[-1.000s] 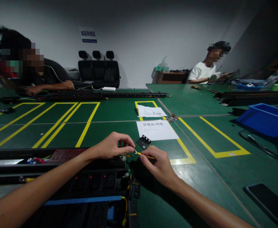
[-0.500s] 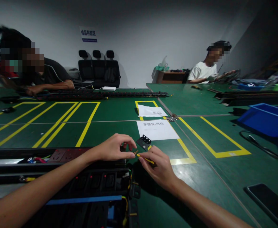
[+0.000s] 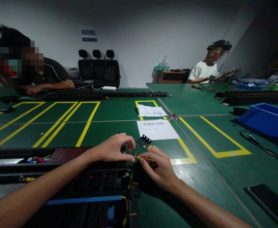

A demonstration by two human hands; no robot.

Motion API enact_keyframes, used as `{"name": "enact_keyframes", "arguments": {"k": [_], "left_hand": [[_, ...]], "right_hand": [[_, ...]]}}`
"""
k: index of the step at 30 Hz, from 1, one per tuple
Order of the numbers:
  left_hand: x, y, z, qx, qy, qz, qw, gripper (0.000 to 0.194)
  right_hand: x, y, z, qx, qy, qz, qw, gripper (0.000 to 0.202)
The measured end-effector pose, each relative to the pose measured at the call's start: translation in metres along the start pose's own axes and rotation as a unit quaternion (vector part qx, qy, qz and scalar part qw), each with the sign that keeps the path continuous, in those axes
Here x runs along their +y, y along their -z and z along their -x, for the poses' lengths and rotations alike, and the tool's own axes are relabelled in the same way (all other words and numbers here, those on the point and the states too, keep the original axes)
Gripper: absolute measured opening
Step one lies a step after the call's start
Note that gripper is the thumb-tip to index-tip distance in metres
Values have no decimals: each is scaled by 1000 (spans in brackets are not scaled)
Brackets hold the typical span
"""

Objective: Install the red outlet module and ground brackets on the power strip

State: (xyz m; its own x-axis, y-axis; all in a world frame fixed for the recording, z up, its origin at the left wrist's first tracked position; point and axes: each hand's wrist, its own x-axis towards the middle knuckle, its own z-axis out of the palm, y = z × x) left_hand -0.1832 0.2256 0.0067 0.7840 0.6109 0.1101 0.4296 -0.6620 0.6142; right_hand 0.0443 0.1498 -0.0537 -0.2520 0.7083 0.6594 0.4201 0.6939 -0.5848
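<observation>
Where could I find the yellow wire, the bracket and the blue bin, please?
Yellow wire (image 3: 147, 158): head view, on its exposed length.
Bracket (image 3: 141, 143): head view, on its flat black plate.
Blue bin (image 3: 267, 123): head view, on its near side wall.

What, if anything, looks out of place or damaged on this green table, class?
The smaller white sheet looks odd: its edges are uneven, as if torn, and it lies crookedly across yellow tape.

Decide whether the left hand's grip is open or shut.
Open: the left hand's thumb and forefinger stand apart near the end of the yellow wire, which the right hand pinches.
</observation>
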Motion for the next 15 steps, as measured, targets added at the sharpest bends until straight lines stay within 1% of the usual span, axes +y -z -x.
{"name": "enact_keyframes", "arguments": {"k": [3,6,9,11,15], "left_hand": [[0,1,0,-7,11,7,1000,39],[0,2,0,12,20,10,1000,30],[1,2,-1,24,16,17,999,38],[1,2,-1,20,14,16,1000,40],[0,1,-1,14,29,-6,999,43]], "right_hand": [[-1,1,0,-6,-22,-13,1000,12],[0,1,1,-34,-11,-28,999,12],[1,0,3,-61,8,-41,997,11],[2,-1,3,-61,11,-38,997,11],[3,-2,3,-53,10,-27,998,12]]}}
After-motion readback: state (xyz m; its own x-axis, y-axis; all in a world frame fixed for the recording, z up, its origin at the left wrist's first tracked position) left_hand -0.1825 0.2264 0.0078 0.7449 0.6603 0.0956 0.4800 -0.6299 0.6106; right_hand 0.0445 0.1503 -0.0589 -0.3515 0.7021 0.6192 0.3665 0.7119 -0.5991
